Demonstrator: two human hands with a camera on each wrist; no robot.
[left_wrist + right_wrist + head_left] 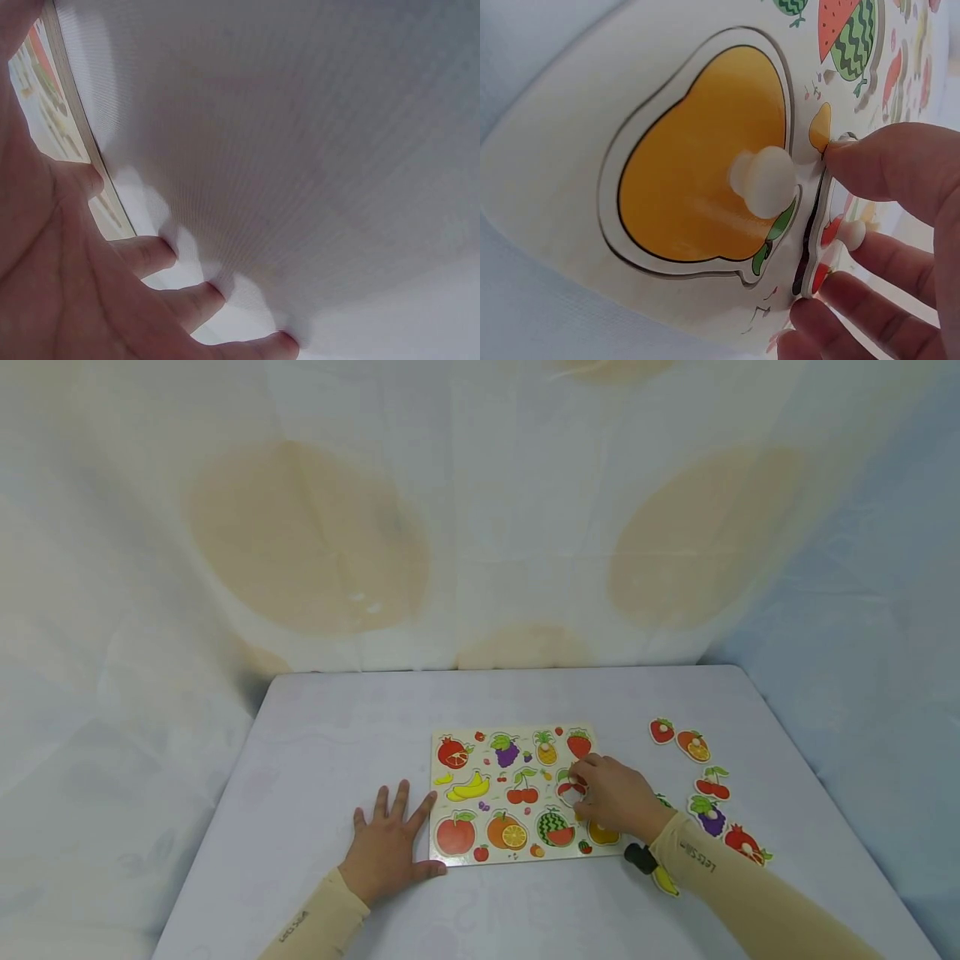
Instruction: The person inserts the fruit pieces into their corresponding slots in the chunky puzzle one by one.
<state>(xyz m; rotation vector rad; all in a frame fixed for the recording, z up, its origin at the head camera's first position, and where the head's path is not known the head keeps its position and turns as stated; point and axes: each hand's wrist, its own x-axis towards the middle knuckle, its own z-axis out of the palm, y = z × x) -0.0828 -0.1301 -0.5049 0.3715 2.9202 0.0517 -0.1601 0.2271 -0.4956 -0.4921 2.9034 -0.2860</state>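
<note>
A fruit puzzle board (pixel 525 852) lies on the table, printed with fruit pictures. My right hand (pixel 618 797) is over its right side and pinches a white-edged puzzle piece (pixel 825 247) with red fruit on it and a white knob. In the right wrist view the piece stands tilted, with my thumb at one edge and fingers at the knob and the other edge. Beside it, a yellow pear piece (pixel 697 180) with a white knob sits in its recess. My left hand (pixel 386 852) rests with fingers spread at the board's left edge.
Right of the board lie several loose pieces: a strawberry (pixel 662 731), an orange (pixel 693 746), cherries (pixel 712 783), grapes (pixel 707 817) and a pomegranate (pixel 744 843). A banana piece (pixel 665 882) shows partly below the right sleeve (pixel 720 872). A fabric curtain (pixel 525 568) hangs behind the table.
</note>
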